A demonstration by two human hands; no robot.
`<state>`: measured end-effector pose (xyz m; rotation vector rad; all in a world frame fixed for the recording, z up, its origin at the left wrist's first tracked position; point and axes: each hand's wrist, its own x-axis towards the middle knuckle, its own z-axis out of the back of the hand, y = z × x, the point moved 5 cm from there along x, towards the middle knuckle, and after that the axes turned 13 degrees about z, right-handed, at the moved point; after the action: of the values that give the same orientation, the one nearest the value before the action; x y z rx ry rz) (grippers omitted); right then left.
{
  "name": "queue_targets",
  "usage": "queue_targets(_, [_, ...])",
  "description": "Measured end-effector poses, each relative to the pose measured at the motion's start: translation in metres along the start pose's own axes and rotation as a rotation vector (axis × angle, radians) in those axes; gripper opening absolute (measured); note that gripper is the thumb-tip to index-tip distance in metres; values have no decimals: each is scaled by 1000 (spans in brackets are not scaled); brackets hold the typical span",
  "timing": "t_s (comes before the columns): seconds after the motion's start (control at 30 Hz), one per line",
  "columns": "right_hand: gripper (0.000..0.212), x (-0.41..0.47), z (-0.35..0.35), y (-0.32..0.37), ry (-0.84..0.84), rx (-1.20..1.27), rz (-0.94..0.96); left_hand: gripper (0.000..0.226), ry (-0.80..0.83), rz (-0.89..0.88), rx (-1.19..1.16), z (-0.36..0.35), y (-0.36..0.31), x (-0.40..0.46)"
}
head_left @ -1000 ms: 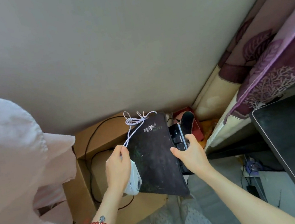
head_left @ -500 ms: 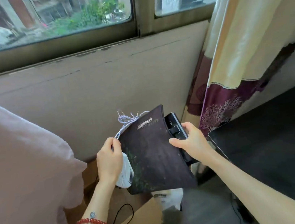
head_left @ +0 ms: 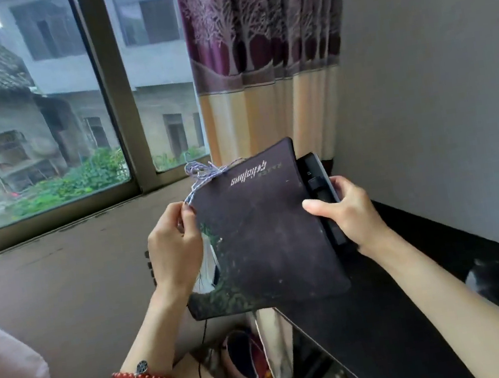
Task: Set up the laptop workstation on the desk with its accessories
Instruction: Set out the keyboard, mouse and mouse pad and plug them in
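The view has risen from the cardboard box to the window (head_left: pixel 40 122), and the mouse pad (head_left: pixel 264 234) is now lifted above the black desk (head_left: pixel 389 329). The left hand (head_left: pixel 175 250) grips a white mouse (head_left: pixel 209 268) and its cord (head_left: pixel 204 174); the right hand (head_left: pixel 346 212) clasps the pad and keyboard (head_left: pixel 321 185).

Mouse pad (head_left: pixel 264 234) held above bench (head_left: pixel 389 323) edge, keyboard (head_left: pixel 322 191) behind it at rt; window (head_left: pixel 40 122) behind lt, curtain (head_left: pixel 267 74) behind ctr.

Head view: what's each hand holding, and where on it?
Left hand: pinches the twisted string, white mouse beneath it. Right hand: grips mouse pad and black keyboard at their right edge.
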<state>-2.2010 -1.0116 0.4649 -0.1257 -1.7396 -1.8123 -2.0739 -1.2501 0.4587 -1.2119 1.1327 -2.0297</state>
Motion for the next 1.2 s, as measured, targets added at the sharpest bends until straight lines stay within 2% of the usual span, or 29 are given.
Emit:
queue_targets(0.2, [33, -62, 156, 75, -241, -73, 148, 21, 69, -201, -102, -76, -125, -86])
queue_targets(0.4, [37, -145, 262, 90, -401, -173, 122, 19, 253, -277, -168, -157, -179, -184])
queue_targets(0.53, [27, -199, 315, 74, -509, -279, 28, 17, 404, -242, -163, -211, -184, -248])
queue_targets(0.77, [27, -270, 384, 44, -652, -427, -181, 19, 723, -209, -138, -300, -182, -345])
queue_targets(1.07, [25, -332, 429, -12, -837, -415, -462, 25, 1030, -293, -98, -370, -162, -416])
queue_targets(1.2, [20, -358, 437, -40, -902, -341, -585, 19, 1131, -312, -50, -384, -146, -436])
